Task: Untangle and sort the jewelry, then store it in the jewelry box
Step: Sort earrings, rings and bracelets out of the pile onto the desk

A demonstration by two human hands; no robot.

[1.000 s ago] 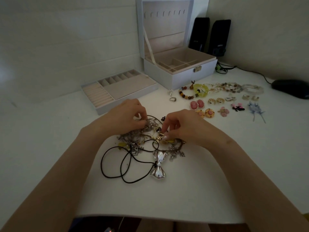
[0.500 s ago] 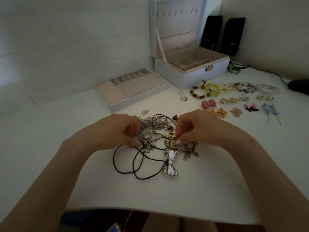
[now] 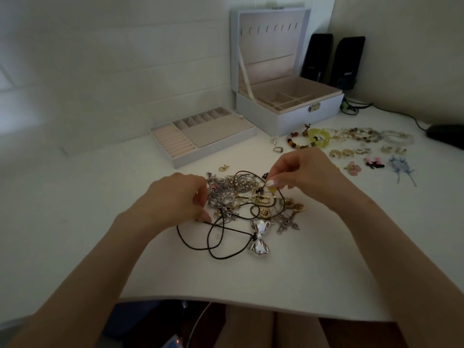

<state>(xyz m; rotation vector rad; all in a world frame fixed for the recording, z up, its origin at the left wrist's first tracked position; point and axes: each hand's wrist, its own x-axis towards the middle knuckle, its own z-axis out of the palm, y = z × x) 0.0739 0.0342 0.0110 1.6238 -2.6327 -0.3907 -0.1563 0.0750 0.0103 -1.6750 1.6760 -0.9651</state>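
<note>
Your right grip [image 3: 300, 172] pinches the black cord [image 3: 218, 258] just above the tangle [image 3: 238, 194]; your left grip [image 3: 175, 200] pinches the tangle's strands, leftward. The cord's loops run toward you, nearer the left grip.

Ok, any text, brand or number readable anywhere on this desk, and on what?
Black speaker beside the jewelry box: small pale front mark, too blurred to read.
Second black speaker: same, unreadable.
Box, tray, tangled jewelry: no lettering visible.
</note>
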